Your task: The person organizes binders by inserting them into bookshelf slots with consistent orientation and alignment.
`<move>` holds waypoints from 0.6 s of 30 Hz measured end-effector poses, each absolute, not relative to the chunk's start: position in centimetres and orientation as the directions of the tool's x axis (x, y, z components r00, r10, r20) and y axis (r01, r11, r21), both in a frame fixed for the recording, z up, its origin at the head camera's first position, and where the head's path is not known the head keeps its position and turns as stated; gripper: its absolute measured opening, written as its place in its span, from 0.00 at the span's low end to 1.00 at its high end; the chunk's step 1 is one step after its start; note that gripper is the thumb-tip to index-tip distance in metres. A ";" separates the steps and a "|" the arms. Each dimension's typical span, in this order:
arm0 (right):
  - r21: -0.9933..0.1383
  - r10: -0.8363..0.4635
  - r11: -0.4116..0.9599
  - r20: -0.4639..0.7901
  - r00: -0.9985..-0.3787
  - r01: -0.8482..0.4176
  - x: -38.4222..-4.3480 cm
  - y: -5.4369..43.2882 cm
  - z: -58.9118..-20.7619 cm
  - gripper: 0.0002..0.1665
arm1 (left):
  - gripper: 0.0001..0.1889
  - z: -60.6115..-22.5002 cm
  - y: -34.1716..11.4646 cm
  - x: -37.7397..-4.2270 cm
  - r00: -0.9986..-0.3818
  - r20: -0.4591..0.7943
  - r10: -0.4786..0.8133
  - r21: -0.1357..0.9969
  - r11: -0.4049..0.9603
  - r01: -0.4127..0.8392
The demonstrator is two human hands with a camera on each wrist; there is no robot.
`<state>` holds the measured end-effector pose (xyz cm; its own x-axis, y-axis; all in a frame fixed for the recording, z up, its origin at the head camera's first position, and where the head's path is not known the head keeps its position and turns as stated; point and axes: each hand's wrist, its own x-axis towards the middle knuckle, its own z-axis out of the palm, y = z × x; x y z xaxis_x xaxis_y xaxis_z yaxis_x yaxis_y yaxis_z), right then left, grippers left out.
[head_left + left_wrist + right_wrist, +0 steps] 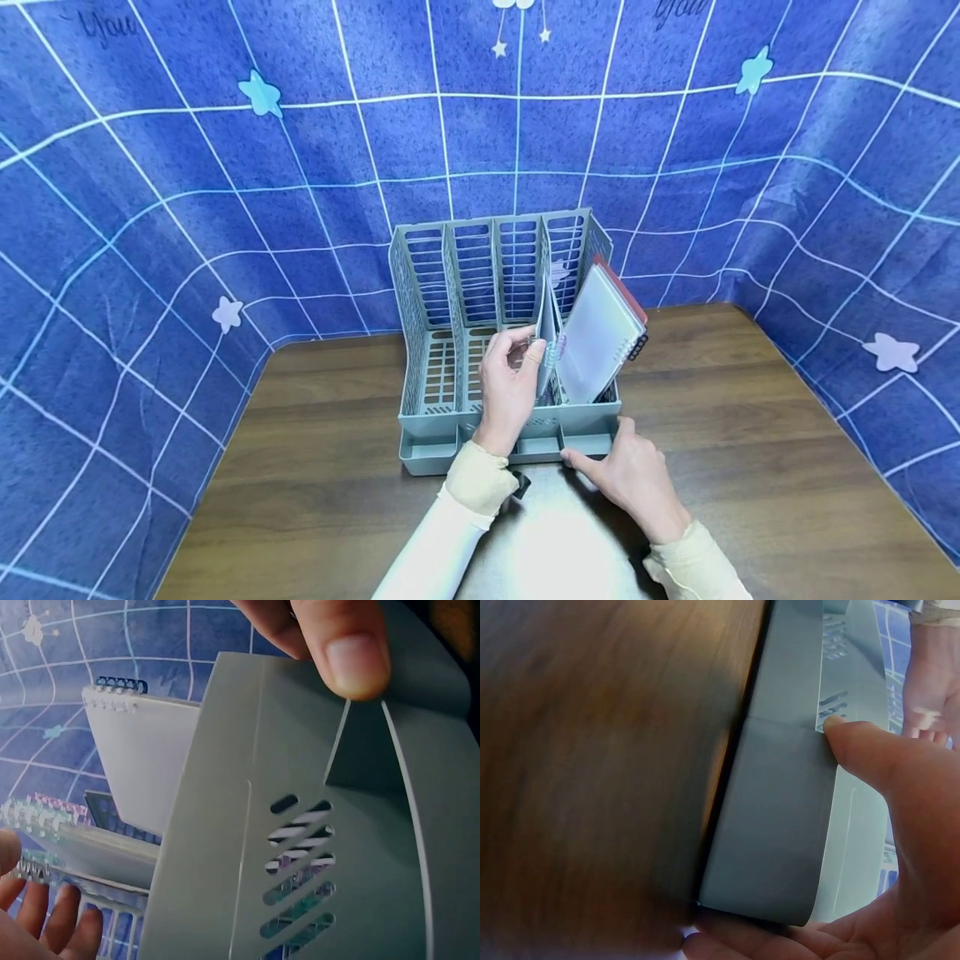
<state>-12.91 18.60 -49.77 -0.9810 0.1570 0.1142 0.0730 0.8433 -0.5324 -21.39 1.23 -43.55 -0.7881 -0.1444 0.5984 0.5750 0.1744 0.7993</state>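
Note:
A grey-green file organizer (510, 422) with upright dividers stands on the table. My left hand (510, 387) is over its middle and pinches a spiral notebook (546, 333) by the coil edge; the left wrist view shows the thumb and fingers (56, 919) about that coil. Another notebook with a purple coil (560, 346) stands close against it. In the rightmost compartment, a clear-covered notebook (596, 333) leans to the right beside a red-covered one (622, 287). My right hand (633, 471) grips the front right corner, its thumb (862, 750) on the front tray's edge.
Low tray sections (427, 446) run along the organizer's front. A small black object (520, 483) shows beside the left wrist. The wooden table (322, 467) extends to both sides, and a blue gridded cloth (300, 183) hangs behind.

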 end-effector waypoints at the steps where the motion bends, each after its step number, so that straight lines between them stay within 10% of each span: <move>1: -0.534 0.159 0.842 0.112 -0.981 0.075 -12.9 18.6 -49.8 0.66 | 0.12 -43.6 1.1 -21.4 -0.791 0.597 -0.134 0.799 0.193 0.570; 18: -0.532 0.154 0.843 0.093 -0.984 0.082 -13.0 18.6 -49.7 0.66 | 0.12 -43.5 0.9 -21.6 -0.814 0.580 -0.027 0.796 0.229 0.560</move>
<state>-13.00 18.59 -49.68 -0.9837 0.1542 0.0926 0.0821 0.8429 -0.5317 -21.57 0.86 -43.54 -0.8138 -0.0273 0.5805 0.5602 0.2291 0.7961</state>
